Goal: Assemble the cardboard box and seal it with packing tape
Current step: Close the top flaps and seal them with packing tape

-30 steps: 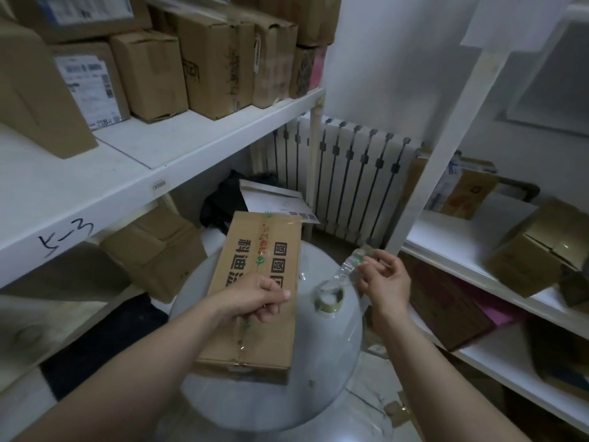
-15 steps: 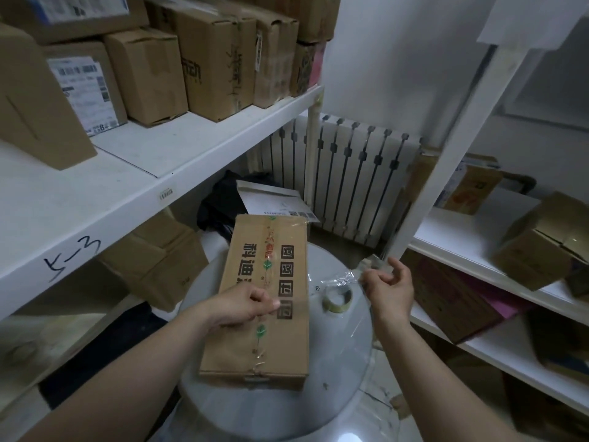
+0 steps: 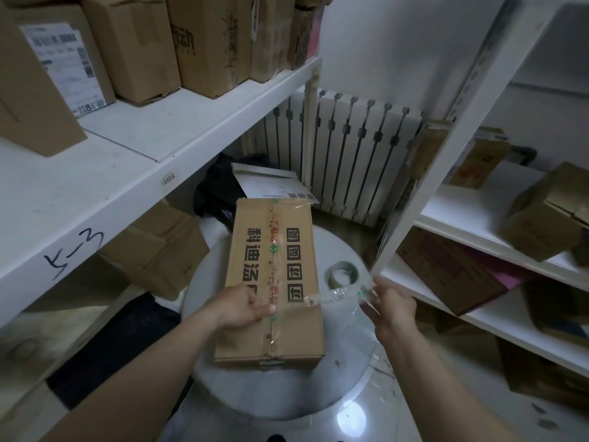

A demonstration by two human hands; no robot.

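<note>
A closed brown cardboard box [image 3: 280, 250] with black printed characters lies flat on a round white table [image 3: 347, 371]. Printed tape runs down its centre seam. My left hand [image 3: 242, 307] rests on the box's near left part, fingers curled against the seam. My right hand [image 3: 387, 303] pinches the end of a clear strip of packing tape [image 3: 334, 296], which stretches left to the box top. The tape roll [image 3: 344, 273] lies flat on the table just right of the box.
White shelving [image 3: 143, 148] stacked with cardboard boxes runs along the left. A second shelf unit [image 3: 478, 224] with boxes stands at the right, its upright post close to my right hand. A white radiator [image 3: 344, 154] and a white envelope [image 3: 271, 183] lie beyond the table.
My right hand has come down and towards me with the tape strip, which now reaches across to the box top. My left hand stays on the box.
</note>
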